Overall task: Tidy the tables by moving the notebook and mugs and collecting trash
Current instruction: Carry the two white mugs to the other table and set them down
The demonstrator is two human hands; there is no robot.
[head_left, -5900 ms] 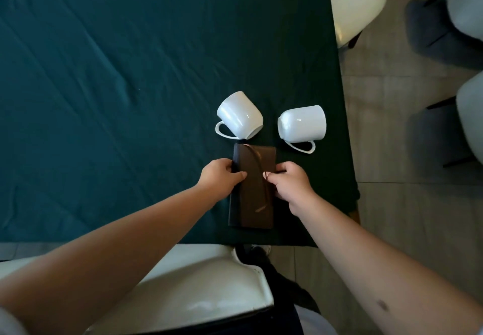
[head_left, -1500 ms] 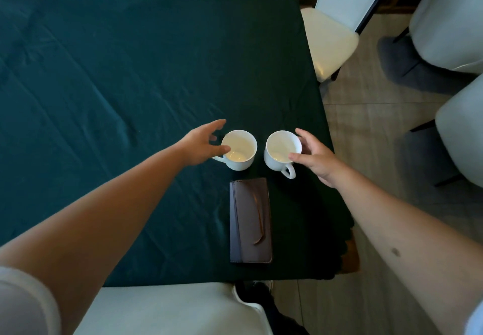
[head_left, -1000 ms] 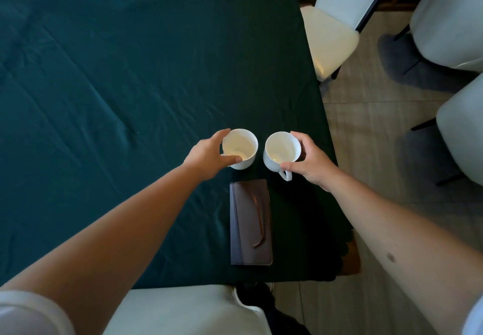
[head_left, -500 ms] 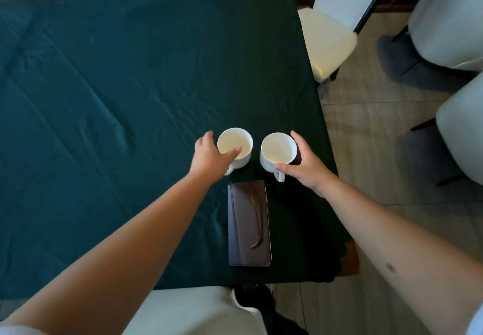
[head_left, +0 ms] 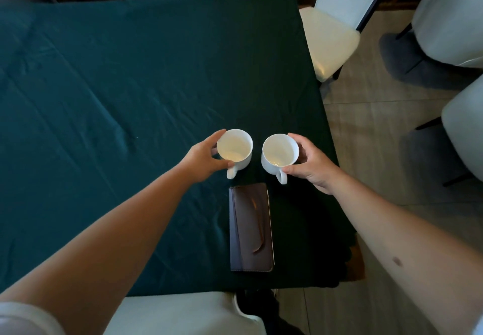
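Observation:
Two white mugs stand upright side by side on the dark green tablecloth (head_left: pixel 104 99), handles pointing toward me. My left hand (head_left: pixel 201 158) wraps the left mug (head_left: pixel 236 149) from its left side, thumb and fingers on the wall. My right hand (head_left: pixel 311 164) grips the right mug (head_left: pixel 279 151) from its right side. A closed dark brown notebook (head_left: pixel 251 227) with a ribbon lies just below the mugs, near the table's front edge, untouched.
A white chair (head_left: pixel 332 29) stands at the table's right far corner, with more chairs (head_left: pixel 452 18) on the tiled floor to the right. Another white chair seat (head_left: pixel 177 313) sits right below me against the front edge. The table's right edge runs close to the right mug.
Both mugs, which lay on their sides earlier, now stand upright. My hands have closed on them and turned them, so the handles now point toward me. The notebook stays put.

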